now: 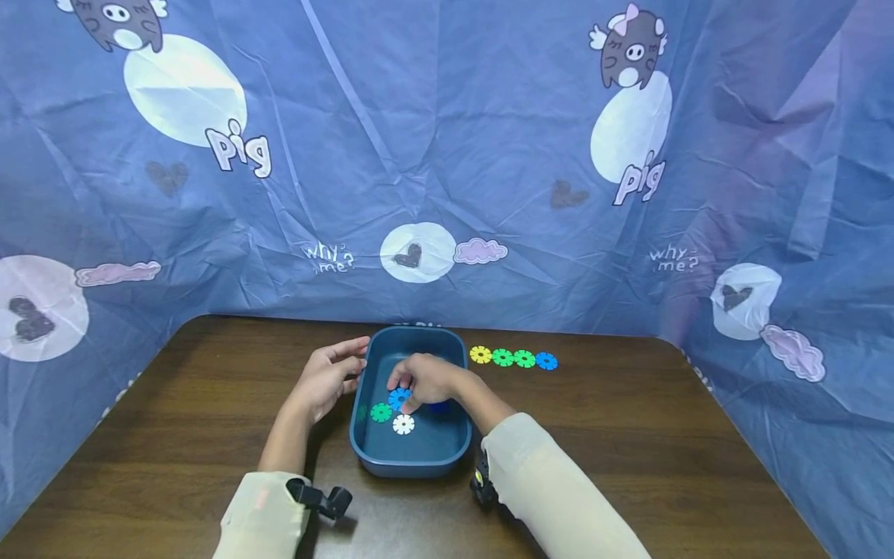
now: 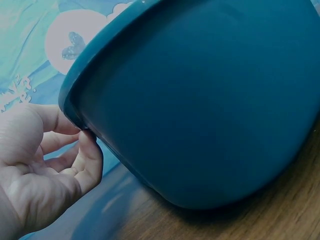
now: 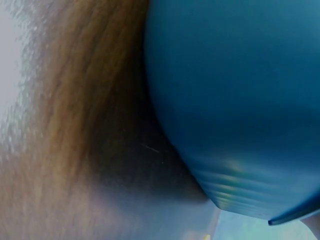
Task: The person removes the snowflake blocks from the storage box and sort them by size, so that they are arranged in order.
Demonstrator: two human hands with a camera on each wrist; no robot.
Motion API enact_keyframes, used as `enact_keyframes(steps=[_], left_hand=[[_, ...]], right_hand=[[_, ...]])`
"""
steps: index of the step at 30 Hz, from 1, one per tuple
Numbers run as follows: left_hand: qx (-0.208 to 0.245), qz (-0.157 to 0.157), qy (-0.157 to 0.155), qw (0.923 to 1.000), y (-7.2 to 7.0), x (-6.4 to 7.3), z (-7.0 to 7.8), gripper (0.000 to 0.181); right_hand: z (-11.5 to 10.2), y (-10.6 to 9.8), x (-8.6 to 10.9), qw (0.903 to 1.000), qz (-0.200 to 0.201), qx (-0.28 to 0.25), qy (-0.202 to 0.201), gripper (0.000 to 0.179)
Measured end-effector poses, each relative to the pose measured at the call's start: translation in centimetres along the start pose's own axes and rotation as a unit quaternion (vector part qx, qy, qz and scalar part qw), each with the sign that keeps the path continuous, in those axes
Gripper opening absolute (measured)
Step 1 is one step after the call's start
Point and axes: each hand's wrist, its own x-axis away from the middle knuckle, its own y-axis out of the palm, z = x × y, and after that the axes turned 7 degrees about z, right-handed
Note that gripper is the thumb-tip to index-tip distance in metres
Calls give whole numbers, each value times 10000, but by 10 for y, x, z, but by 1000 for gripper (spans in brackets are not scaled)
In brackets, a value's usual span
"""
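Observation:
A dark blue plastic bin stands on the table, seen from outside in both wrist views. My left hand pinches its left rim, thumb and fingertips meeting at the edge in the left wrist view. Inside the bin, my right hand points down, with thumb and finger at opposite edges of a blue notched plastic disc. Beside that disc lie a green notched disc and a white notched disc. A darker blue piece shows partly under the right hand, which the bin wall hides in the right wrist view.
Right of the bin's far end, a row of notched discs lies on the brown table: a yellow disc, two green discs and a blue disc. A blue printed cloth hangs behind the table.

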Motion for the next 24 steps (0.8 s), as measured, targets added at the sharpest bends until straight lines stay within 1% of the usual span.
enact_keyframes(steps=[8,15,19,24], left_hand=[[-60,12,-64,10000,0,-1,0,55],[-118,41,-102,9999,-1,-1,-1,55],[-121,57,-95,9999,-1,-1,-1,54],[-67,34,-43,10000,-1,-1,-1,55]], right_hand=[[0,3,0,9999,74,-141,37,27],[-1,3,0,9998,147,-86,57,26],[-2,2,2,9997,198,-82,-109,24],[-3,0,4,9984,373,-203,-380,14]])
